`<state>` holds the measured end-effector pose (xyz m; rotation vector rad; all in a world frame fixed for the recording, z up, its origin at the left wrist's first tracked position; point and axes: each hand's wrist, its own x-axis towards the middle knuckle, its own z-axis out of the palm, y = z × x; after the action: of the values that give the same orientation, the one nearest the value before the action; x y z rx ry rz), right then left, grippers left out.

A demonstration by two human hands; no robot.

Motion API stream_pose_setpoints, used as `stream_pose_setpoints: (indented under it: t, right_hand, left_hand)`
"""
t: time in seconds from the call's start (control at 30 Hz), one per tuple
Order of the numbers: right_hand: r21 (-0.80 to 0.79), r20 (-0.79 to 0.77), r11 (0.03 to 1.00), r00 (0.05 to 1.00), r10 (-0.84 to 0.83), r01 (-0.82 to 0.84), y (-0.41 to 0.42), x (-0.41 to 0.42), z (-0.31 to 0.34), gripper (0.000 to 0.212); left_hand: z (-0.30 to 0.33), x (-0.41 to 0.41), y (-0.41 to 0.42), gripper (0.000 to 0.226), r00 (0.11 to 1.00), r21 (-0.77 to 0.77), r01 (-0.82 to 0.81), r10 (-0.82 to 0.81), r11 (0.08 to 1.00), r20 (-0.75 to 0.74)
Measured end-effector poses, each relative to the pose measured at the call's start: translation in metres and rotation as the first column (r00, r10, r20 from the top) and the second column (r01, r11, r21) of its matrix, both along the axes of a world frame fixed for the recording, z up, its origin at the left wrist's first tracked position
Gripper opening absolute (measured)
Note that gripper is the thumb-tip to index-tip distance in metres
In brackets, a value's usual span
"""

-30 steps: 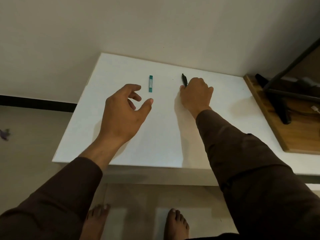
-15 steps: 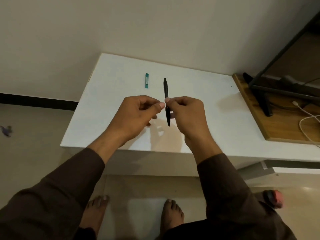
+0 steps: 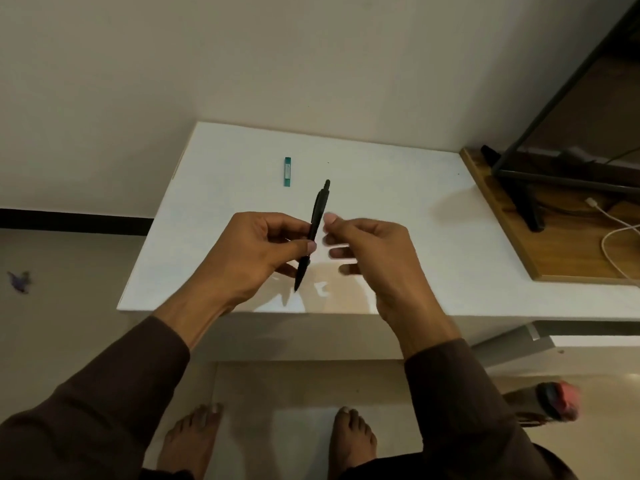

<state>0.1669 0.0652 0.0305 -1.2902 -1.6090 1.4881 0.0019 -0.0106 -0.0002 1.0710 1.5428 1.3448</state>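
A black pen (image 3: 318, 216) is held above the white table (image 3: 398, 209), tip pointing down toward me and its clicker end tilted away. My left hand (image 3: 256, 254) grips the pen's lower half between thumb and curled fingers. My right hand (image 3: 367, 251) hovers just right of the pen with fingers loosely bent, apart from it and holding nothing. A small teal case (image 3: 287, 171) lies flat on the table beyond the pen.
A wooden board (image 3: 519, 237) lies on the table's right side, bearing a black metal stand (image 3: 526, 199) and a white cable (image 3: 609, 233). The wall runs close behind the table. My bare feet stand on the floor below its front edge.
The right hand picked the pen up off the table and brought it to the left hand. The left hand now grips it alone; the right has let go and drawn slightly right.
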Motion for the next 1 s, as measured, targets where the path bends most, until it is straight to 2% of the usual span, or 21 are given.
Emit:
stream_pose_setpoints:
  t: [0.07, 0.2, 0.4, 0.53, 0.7, 0.77, 0.83, 0.9, 1.0]
  right_hand:
    - [0.079, -0.069, 0.994, 0.996, -0.064, 0.070, 0.008, 0.001, 0.004, 0.020]
    - [0.083, -0.127, 0.993, 0.989, -0.074, 0.084, 0.020, 0.003, 0.010, 0.014]
    - [-0.083, -0.264, 0.996, 0.963, -0.056, 0.036, 0.022, 0.009, 0.010, 0.008]
    - [-0.139, -0.272, 0.990, 0.960, -0.066, 0.028, 0.021, 0.008, 0.007, 0.009]
    - [-0.116, -0.250, 0.991, 0.964, -0.094, 0.067, 0.025, 0.007, 0.006, 0.010]
    - [-0.128, -0.260, 0.988, 0.959, -0.117, 0.085, 0.029, 0.009, 0.006, 0.010]
    - [-0.139, -0.263, 0.986, 0.956, -0.131, 0.097, 0.031, 0.012, 0.005, 0.010]
    - [-0.137, -0.260, 0.985, 0.955, -0.142, 0.109, 0.033, 0.013, 0.002, 0.010]
    - [-0.130, -0.263, 0.985, 0.953, -0.147, 0.116, 0.035, 0.012, -0.001, 0.012]
  left_hand:
    - [0.000, 0.000, -0.001, 0.017, 0.999, -0.014, -0.002, 0.002, 1.000, -0.041]
    - [0.001, 0.001, -0.001, 0.021, 0.990, -0.024, 0.012, -0.015, 1.000, -0.137]
    - [0.002, 0.003, -0.001, 0.021, 0.987, -0.020, 0.001, -0.004, 1.000, -0.162]
    - [0.002, 0.004, 0.001, 0.017, 0.988, -0.018, -0.008, 0.005, 1.000, -0.156]
    - [0.006, 0.001, 0.000, 0.011, 0.990, -0.006, 0.010, -0.010, 1.000, -0.140]
    - [0.003, -0.006, 0.006, 0.016, 0.954, 0.022, -0.056, 0.060, 0.998, -0.295]
    - [-0.004, -0.014, 0.017, 0.015, 0.863, 0.081, -0.185, 0.201, 0.979, -0.464]
    - [-0.012, -0.024, 0.036, 0.019, 0.782, 0.122, -0.266, 0.288, 0.956, -0.553]
    - [-0.022, -0.039, 0.069, 0.036, 0.690, 0.029, -0.218, 0.175, 0.975, -0.702]
